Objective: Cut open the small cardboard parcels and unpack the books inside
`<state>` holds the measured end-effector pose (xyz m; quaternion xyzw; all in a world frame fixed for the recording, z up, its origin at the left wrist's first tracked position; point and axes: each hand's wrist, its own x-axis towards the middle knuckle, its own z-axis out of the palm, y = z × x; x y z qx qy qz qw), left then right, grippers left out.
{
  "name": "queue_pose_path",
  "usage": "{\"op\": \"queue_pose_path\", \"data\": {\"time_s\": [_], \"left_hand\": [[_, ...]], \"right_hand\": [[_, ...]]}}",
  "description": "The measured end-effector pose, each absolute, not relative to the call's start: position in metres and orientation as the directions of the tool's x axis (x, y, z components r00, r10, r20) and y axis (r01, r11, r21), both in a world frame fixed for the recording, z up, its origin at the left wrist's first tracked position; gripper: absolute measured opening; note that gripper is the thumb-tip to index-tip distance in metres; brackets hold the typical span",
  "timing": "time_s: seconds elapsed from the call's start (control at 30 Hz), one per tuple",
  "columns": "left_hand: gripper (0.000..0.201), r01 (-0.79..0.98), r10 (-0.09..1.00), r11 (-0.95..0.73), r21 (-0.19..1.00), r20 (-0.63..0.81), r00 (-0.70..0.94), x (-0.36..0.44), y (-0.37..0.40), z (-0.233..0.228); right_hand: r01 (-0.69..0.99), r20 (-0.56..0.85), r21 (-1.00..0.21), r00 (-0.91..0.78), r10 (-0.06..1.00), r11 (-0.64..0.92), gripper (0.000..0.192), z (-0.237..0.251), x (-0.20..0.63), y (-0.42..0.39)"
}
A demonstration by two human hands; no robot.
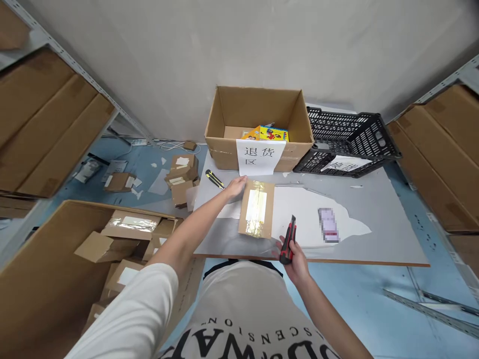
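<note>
On my feed the left hand (235, 186) touches the far-left corner of the taped parcel (256, 208); how firmly, I can't tell. It lies on the counter (389, 219), long axis running away from the body. Just off its near-right corner, the right hand (297, 260) wraps round a red-black cutter (287, 245).

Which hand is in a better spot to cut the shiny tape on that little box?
Probably the right hand: it holds the red-and-black cutter, just beside the small box. The left hand holds no cutter and is at the box's far left corner, where it might steady it.
</note>
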<state>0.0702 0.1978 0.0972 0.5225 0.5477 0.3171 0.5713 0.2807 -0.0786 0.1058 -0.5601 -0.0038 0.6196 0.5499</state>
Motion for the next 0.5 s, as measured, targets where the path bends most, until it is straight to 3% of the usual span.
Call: {"op": "queue_pose_path", "data": {"time_s": [0.1,0.23,0.5], "left_hand": [[0.029,0.229,0.911,0.291,0.929,-0.342,0.230,0.085,0.210,0.090],[0.035,0.263,0.886,0.324,0.909,-0.389,0.252,0.088,0.213,0.083],[0.025,0.253,0.891,0.351,0.902,-0.405,0.206,0.079,0.205,0.082]], "right_hand": [[-0.723,-0.689,-0.585,0.204,0.695,-0.367,0.028,0.104,0.257,-0.088],[-0.716,-0.631,-0.624,0.223,0.743,-0.314,0.030,0.105,0.236,-0.078],[-0.665,-0.564,-0.702,0.299,0.770,-0.255,0.027,0.098,0.231,-0.068]]}}
